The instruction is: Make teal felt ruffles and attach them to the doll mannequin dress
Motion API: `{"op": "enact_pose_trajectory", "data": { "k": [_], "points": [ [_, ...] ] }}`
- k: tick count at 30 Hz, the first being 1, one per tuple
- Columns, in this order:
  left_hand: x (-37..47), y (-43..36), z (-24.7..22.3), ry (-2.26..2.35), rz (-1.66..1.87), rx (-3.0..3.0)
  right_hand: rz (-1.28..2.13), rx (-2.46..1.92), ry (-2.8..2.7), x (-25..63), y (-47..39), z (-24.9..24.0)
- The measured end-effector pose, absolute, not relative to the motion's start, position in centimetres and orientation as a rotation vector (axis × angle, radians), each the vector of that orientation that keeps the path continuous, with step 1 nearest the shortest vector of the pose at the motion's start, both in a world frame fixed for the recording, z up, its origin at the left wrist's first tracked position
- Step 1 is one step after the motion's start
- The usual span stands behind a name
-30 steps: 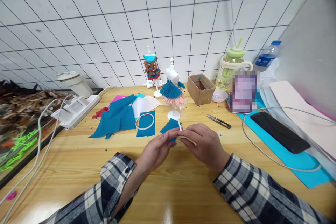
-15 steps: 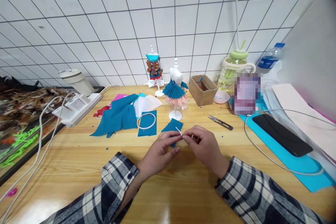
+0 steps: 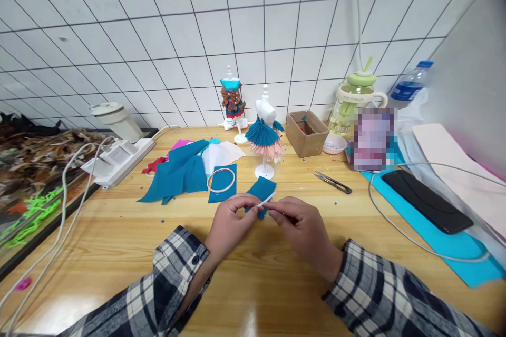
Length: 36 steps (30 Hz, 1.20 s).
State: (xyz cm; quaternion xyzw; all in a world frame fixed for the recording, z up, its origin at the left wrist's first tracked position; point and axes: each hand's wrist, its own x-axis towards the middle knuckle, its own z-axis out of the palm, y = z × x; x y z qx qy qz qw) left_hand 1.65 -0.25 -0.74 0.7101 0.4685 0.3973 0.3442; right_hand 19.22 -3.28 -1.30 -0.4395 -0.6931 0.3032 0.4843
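My left hand (image 3: 234,221) pinches a thin, narrow white strip (image 3: 267,200) between thumb and fingertips. The strip's free end points up and to the right. Close beside it, my right hand (image 3: 302,226) has thumb and index finger pressed together, the index tip at the strip's lower edge. What the right fingers hold, if anything, is too small to make out. Just beyond both hands lies a small teal fabric piece (image 3: 261,188) with a jagged edge, partly covered by the fingers. To its left, a white ring (image 3: 209,181) rests on another teal piece (image 3: 227,197).
A small dress form (image 3: 264,137) in a pleated teal and pink skirt stands behind the hands, with a second dressed form (image 3: 232,97) farther back. Thread snips (image 3: 334,182), a cardboard box (image 3: 307,142) and a black phone (image 3: 425,200) are to the right. Teal cloth (image 3: 177,174) lies left.
The white strip has swung from leaning up-left to pointing up-right. My left thumb has closed against the fingers, and my right fingertips have moved slightly left and straightened.
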Motion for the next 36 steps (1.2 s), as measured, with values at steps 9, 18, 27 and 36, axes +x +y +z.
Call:
{"op": "enact_pose_trajectory", "data": {
  "k": [9, 18, 27, 36],
  "points": [
    [1.41, -0.05, -1.40, 1.235, 1.030, 1.696, 0.561, -1.117, -1.860, 19.45, -3.28, -1.74],
    [1.74, -0.28, -0.73, 1.134, 0.929, 1.736, 0.445, -1.216, -1.848, 19.58, -3.26, -1.21],
    [1.91, -0.41, -1.13, 1.279, 0.861, 1.752, 0.507, -1.229, -1.880, 19.53, -3.09, -1.40],
    [1.82, -0.33, -0.82, 1.223, 0.836, 1.719, 0.491, -1.187, -1.859, 19.49, -3.25, -1.14]
  ]
}}
